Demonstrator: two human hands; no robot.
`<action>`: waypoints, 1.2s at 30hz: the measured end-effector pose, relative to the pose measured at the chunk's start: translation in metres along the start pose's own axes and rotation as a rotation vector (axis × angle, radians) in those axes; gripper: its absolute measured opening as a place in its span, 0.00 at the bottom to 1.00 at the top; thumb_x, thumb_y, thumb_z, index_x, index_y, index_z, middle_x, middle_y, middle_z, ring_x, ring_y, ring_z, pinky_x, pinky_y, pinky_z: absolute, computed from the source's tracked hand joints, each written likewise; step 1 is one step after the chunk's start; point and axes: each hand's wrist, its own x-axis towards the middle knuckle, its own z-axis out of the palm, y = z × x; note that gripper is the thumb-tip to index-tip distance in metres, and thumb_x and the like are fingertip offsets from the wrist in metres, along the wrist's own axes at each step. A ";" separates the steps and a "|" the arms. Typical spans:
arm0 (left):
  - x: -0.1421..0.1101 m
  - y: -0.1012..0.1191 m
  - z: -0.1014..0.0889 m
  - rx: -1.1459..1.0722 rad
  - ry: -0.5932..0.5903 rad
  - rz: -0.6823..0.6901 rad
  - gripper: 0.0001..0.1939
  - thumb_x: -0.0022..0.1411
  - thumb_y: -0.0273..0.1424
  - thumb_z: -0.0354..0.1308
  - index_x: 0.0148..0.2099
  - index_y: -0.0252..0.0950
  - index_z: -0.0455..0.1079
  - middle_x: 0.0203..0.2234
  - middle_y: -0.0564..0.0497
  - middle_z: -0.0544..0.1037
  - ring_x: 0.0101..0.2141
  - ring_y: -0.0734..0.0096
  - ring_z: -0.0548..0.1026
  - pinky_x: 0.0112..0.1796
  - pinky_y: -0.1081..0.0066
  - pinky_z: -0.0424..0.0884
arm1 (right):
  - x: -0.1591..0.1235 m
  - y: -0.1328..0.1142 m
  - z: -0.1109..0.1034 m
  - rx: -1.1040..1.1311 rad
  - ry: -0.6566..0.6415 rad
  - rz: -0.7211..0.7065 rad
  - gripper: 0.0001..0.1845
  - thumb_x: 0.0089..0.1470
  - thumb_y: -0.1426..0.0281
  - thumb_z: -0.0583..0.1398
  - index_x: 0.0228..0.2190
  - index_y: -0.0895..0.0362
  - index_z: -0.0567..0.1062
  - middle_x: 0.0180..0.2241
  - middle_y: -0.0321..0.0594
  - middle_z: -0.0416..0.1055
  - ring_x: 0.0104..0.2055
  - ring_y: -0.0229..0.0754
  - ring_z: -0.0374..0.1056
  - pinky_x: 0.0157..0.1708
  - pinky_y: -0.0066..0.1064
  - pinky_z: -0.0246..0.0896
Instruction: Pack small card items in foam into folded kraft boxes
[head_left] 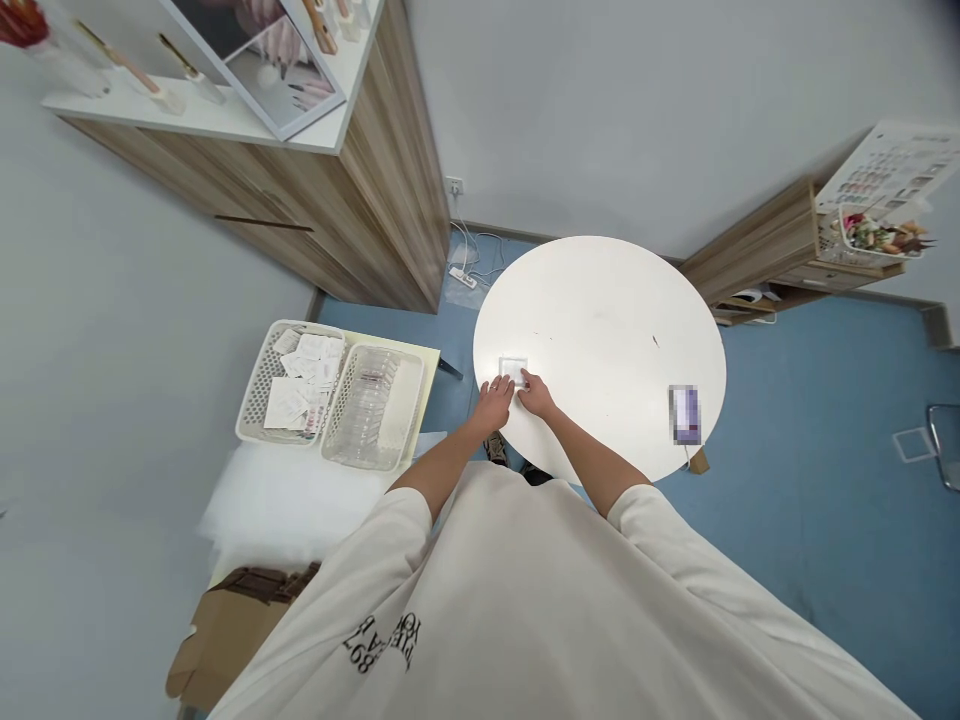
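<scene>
A small, flat, clear rectangular case (514,368) lies on the white round table (600,320), near its left edge. My left hand (493,403) rests at the near left side of the case, fingers stretched forward and the fingertips touching its near edge. At the near right corner, my right hand (535,395) has its thumb and fingers closed on the case. What is inside the case is too small to make out.
A purple-and-white pixelated item (685,415) lies on the table's right side. To the left, a white basket (251,400) holds papers and another basket (409,410) holds clear plastic cases. A wooden cabinet (390,170) and a power strip (463,277) stand beyond.
</scene>
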 end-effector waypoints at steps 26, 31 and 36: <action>-0.020 0.005 -0.002 -0.001 0.093 0.026 0.36 0.61 0.23 0.52 0.71 0.34 0.53 0.71 0.36 0.51 0.70 0.48 0.50 0.66 0.48 0.45 | -0.058 0.021 -0.018 -0.081 0.027 0.031 0.31 0.64 0.68 0.54 0.66 0.59 0.61 0.65 0.53 0.60 0.57 0.47 0.69 0.57 0.36 0.65; -0.041 0.040 0.011 -0.013 0.140 0.004 0.37 0.63 0.26 0.52 0.73 0.36 0.50 0.71 0.37 0.53 0.69 0.48 0.51 0.65 0.49 0.48 | -0.095 0.036 -0.027 -0.076 0.070 -0.004 0.28 0.65 0.68 0.53 0.65 0.58 0.64 0.64 0.52 0.61 0.58 0.47 0.68 0.58 0.37 0.64; -0.070 0.085 0.035 0.005 0.176 -0.025 0.35 0.66 0.28 0.50 0.73 0.37 0.49 0.71 0.38 0.53 0.69 0.50 0.51 0.65 0.50 0.49 | -0.145 0.064 -0.027 -0.003 0.096 -0.064 0.27 0.64 0.68 0.53 0.64 0.59 0.65 0.63 0.52 0.62 0.59 0.48 0.67 0.60 0.40 0.62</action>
